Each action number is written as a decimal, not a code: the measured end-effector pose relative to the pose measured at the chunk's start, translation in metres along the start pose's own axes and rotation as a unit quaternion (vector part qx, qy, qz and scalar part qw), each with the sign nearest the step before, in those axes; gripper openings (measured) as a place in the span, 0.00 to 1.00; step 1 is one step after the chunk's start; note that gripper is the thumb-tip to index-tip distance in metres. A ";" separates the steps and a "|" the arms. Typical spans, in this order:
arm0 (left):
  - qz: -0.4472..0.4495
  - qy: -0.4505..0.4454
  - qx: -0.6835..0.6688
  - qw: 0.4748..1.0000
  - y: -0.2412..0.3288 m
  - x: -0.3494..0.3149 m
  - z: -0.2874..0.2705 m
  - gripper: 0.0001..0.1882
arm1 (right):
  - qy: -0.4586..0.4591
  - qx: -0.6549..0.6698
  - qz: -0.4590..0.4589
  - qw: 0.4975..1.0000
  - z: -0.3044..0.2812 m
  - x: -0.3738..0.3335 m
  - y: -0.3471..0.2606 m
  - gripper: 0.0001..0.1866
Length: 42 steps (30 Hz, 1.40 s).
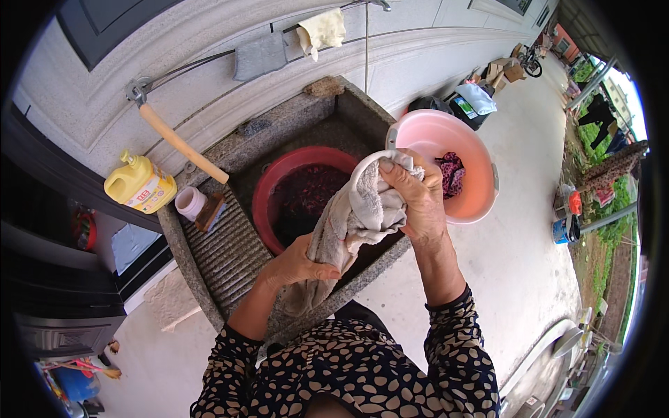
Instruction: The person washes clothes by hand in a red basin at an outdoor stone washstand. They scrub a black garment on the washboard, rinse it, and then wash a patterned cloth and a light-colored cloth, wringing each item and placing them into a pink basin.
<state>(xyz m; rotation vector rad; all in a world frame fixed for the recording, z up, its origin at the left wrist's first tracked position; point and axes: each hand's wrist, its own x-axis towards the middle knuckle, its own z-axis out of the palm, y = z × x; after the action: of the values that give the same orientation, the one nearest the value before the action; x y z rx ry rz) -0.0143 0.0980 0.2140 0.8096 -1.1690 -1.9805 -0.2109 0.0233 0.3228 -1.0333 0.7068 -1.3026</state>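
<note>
Both of my hands grip a bunched, greyish-white cloth [355, 212] above the front edge of the stone wash sink [202, 279]. My right hand [418, 191] is closed round its upper end, thumb pressed on the folds. Lower down, my left hand [306, 265] holds the middle, and a loose end hangs beneath it. Behind the cloth, a red basin [263, 202] stands in the sink with dark liquid and dark reddish fabric inside. To the right, near my right hand, is a pink basin [481, 150] holding a dark patterned cloth [451, 175].
On the sink's left side are a yellow pump jug [141, 184], a white cup [190, 203] and a brush [210, 214] by the ribbed washboard. A tan hose [182, 143] runs down from the wall tap. Grey [260, 56] and cream cloths [321, 33] hang on a rail.
</note>
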 end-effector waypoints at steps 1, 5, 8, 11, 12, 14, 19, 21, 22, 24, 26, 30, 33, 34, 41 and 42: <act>0.025 0.028 0.020 0.999 -0.001 0.000 0.006 0.36 | 0.010 -0.015 -0.042 0.999 0.001 -0.002 -0.022 0.06; 0.009 0.144 0.019 0.989 -0.015 -0.002 0.007 0.27 | 0.061 -0.054 -0.207 0.975 -0.027 0.001 -0.114 0.08; 0.000 0.235 0.066 0.970 -0.036 0.003 -0.004 0.19 | 0.135 -0.134 -0.299 0.935 -0.046 0.013 -0.169 0.11; -0.035 0.330 0.046 0.942 -0.042 0.012 -0.006 0.17 | 0.126 -0.146 -0.339 0.921 -0.076 0.036 -0.186 0.14; -0.037 0.349 0.041 0.936 -0.043 0.011 -0.008 0.17 | 0.183 -0.187 -0.327 0.908 -0.080 0.045 -0.179 0.14; -0.043 0.376 0.026 0.925 -0.046 0.015 -0.011 0.17 | 0.182 -0.251 -0.248 0.918 -0.101 0.054 -0.154 0.14; -0.078 0.373 0.012 0.924 -0.063 0.027 -0.013 0.14 | 0.175 -0.413 -0.146 0.882 -0.225 0.053 -0.056 0.11; -0.100 0.379 0.015 0.920 -0.070 0.032 -0.016 0.13 | 0.130 -0.502 -0.046 0.854 -0.252 0.037 -0.025 0.11; -0.114 0.385 0.018 0.916 -0.073 0.032 -0.018 0.13 | 0.097 -0.559 0.014 0.823 -0.255 0.028 -0.012 0.12; -0.115 0.371 0.018 0.921 -0.076 0.045 -0.017 0.13 | 0.000 -0.628 0.039 0.778 -0.265 0.021 0.007 0.13; -0.120 0.354 0.020 0.927 -0.080 0.058 -0.017 0.13 | -0.071 -0.660 0.061 0.745 -0.268 0.019 0.019 0.15; -0.135 0.351 0.072 0.924 -0.102 0.080 -0.025 0.17 | -0.055 -0.689 0.163 0.704 -0.259 0.030 0.022 0.17; -0.139 0.395 0.185 0.889 -0.141 0.078 -0.051 0.21 | 0.105 -0.769 -0.139 0.615 -0.222 0.026 0.020 0.11; -0.147 0.409 0.250 0.865 -0.158 0.072 -0.066 0.22 | 0.128 -0.749 -0.201 0.618 -0.195 0.028 0.021 0.10; -0.163 0.387 0.451 0.787 -0.201 0.068 -0.115 0.27 | -0.144 -0.523 -0.070 0.837 -0.091 0.029 0.168 0.11; -0.181 0.391 0.461 0.776 -0.200 0.068 -0.117 0.28 | -0.160 -0.501 -0.023 0.850 -0.097 0.039 0.204 0.12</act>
<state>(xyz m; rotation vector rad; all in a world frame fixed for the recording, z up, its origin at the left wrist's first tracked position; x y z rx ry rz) -0.0104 0.0592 -0.0239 2.2259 -1.4554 -0.9273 -0.2036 -0.0438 0.1036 -2.0590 1.1345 -0.7039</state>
